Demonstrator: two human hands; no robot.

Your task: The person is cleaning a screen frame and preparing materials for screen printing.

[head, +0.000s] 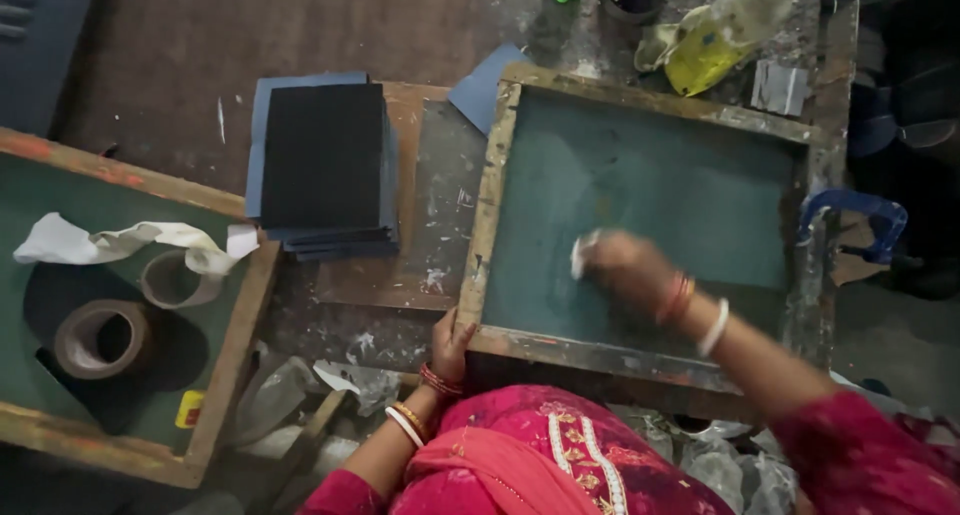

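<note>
Wooden screen frame [497, 190], centre: left hand [451, 343] grips its lower-left corner; right hand [625, 267] clenches a white cloth [583, 254] against the mesh.

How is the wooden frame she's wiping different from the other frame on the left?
The frame under the hands holds a bare green screen, touched only by the right hand with a small white cloth; the left frame carries two tape rolls and crumpled white cloth. The first shows whole; the left frame is cut off by the picture's edge. The left hand grips only the first. Both are worn, paint-stained wood around green mesh.
</note>
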